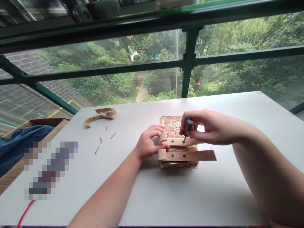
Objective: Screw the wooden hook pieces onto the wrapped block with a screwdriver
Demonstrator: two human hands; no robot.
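Note:
My right hand (pixel 201 126) grips a short screwdriver (pixel 189 125) with a dark handle, its tip down at a screw in the farther wooden hook (pixel 177 142). My left hand (pixel 152 142) pinches the curled left end of that hook. Nearer to me lies a second wooden hook (pixel 199 155), with two screws showing in its flat strip. Both hooks rest across a block wrapped in brown tape (pixel 172 125). My right fingers partly hide the farther hook's right end.
Two more wooden hooks (pixel 99 117) lie at the table's far left, with several loose screws (pixel 101 140) nearby. A pixelated object with a red cord (pixel 26 210) is at left. Beside the white table (pixel 118 196) stands a cardboard box (pixel 53 134) holding blue cloth. Windows run behind.

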